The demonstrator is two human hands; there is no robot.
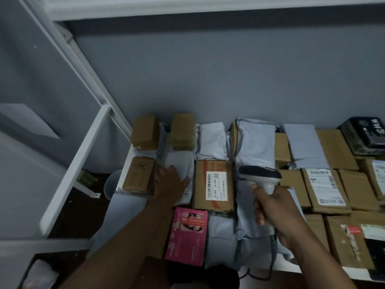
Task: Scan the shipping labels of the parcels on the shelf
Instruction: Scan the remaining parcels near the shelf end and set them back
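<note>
The left hand (169,182) lies flat, fingers straight, on a soft white plastic mail bag (180,163), just left of the brown cardboard box with the white barcode label (214,185). That label runs long front to back. Right of the box, the right hand (273,207) grips a white and black scanner gun (260,174), its nose pointing left at the label. Nothing blocks it. More parcels lie right of the box on the white shelf (287,268).

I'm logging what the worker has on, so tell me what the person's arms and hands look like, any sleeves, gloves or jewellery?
Both forearms are bare as far up as the head view shows, with no sleeves in sight. The left hand and the right hand wear no gloves. No watch, bracelet or ring is visible on either wrist or on the fingers that show. The dim picture leaves finer marks impossible to tell.
</note>
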